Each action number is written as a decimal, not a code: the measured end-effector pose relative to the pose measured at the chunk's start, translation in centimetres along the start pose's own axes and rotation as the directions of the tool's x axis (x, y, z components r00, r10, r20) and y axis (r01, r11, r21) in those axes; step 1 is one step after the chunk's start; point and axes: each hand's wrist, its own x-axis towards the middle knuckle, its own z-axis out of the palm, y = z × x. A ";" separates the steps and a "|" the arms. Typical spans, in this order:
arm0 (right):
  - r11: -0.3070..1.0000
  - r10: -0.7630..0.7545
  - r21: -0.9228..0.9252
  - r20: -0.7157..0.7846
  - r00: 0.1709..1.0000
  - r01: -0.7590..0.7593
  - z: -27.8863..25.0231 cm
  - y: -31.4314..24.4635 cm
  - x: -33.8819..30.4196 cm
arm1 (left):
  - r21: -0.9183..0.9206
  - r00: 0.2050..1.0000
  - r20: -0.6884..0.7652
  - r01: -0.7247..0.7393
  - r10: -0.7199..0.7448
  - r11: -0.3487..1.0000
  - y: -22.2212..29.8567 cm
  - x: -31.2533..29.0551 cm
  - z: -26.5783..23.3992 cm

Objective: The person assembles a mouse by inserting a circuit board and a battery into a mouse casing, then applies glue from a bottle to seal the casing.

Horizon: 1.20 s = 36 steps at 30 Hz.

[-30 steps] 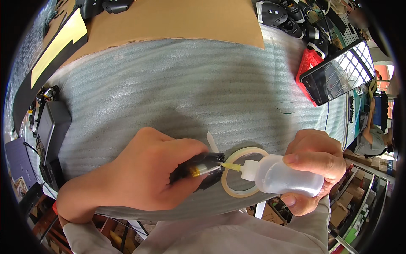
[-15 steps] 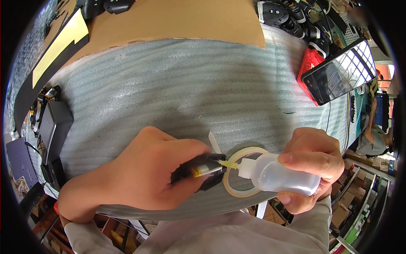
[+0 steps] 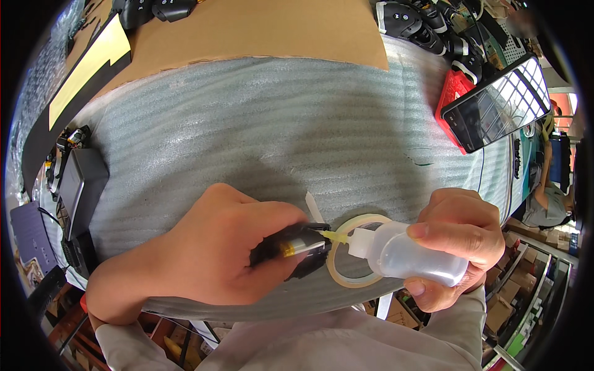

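Observation:
My left hand (image 3: 229, 247) is closed round a small black plastic housing (image 3: 309, 263). A silvery, flat battery-like piece (image 3: 303, 248) with an amber end shows on the housing. Lying on its side in my right hand (image 3: 461, 241) is a translucent squeeze bottle (image 3: 417, 255), with thumb and fingers round its body. Its white cap carries a yellowish needle tip (image 3: 335, 236), which points left and reaches the housing's right end; whether it touches cannot be made out. Beneath the nozzle lies a roll of cream tape (image 3: 356, 283), its loose end (image 3: 314, 207) sticking up at the back.
Grey foam sheeting (image 3: 247, 123) covers the table, with brown cardboard (image 3: 260, 31) at the back. A phone (image 3: 498, 105) leans on a red holder (image 3: 455, 89) at right, near black devices (image 3: 408, 28). A grey box (image 3: 83, 188) stands left. Another person (image 3: 547, 207) is far right.
Almost nothing differs. Both hands keep their holds, and the bottle's tip stays at the housing's right end with only a very slight shift.

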 end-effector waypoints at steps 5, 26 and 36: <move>1.000 -0.006 -0.012 0.003 1.000 0.006 0.0 0.0 0.1 | 0.003 1.000 -0.003 -0.014 0.014 1.000 -0.1 0.0 0.1; 1.000 0.000 -0.015 -0.015 1.000 0.000 -1.3 0.2 -1.3 | -0.135 0.999 -0.037 -0.009 0.004 0.991 0.0 0.0 -0.3; 0.999 -0.029 -0.038 -0.021 0.999 0.028 -0.8 0.7 -0.8 | -0.134 1.000 -0.010 0.002 -0.004 0.991 0.0 -0.1 -0.6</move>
